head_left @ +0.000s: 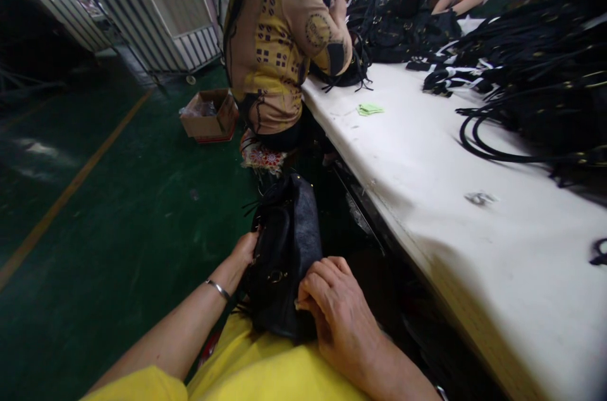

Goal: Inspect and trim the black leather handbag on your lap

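A black leather bag [287, 249] with small metal fittings rests on my lap, over my yellow garment. My left hand [244, 250] grips the bag's left side, a thin bracelet on that wrist. My right hand [334, 303] presses on the bag's near right edge, fingers curled over it. The bag's lower part is hidden behind my right hand.
A long white table [455, 224] runs along my right, with a heap of black bags and straps [540, 72] at its far side. A person in a yellow patterned top [279, 40] sits ahead at the table. A cardboard box [208, 115] stands on the green floor.
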Action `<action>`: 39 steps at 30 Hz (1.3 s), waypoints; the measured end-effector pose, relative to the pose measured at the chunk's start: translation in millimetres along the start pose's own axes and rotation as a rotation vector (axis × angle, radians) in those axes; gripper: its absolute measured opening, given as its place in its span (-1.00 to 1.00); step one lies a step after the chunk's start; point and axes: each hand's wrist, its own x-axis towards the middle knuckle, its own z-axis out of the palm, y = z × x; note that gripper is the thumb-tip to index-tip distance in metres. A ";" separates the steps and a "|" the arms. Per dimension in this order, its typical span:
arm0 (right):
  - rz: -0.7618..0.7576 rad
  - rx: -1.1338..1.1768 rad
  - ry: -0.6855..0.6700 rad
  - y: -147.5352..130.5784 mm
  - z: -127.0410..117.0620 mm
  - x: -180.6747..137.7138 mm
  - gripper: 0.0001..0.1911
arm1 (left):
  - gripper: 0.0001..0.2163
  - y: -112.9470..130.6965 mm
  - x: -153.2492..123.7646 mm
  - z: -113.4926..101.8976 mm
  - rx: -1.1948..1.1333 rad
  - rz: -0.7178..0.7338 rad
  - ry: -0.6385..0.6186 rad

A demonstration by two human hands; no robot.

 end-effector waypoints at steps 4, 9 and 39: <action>-0.014 0.107 0.064 4.5 -1.2 -1.5 -0.78 | -0.85 1.8 -5.5 -0.3 -0.006 -0.007 -0.025; 0.023 0.187 0.125 7.3 -2.2 -1.2 -0.78 | -0.82 3.3 -7.6 -0.6 -0.002 0.000 -0.027; -0.127 0.132 -0.025 13.8 -12.0 10.2 -0.74 | -0.80 -9.3 15.4 -8.2 -0.010 0.032 -0.014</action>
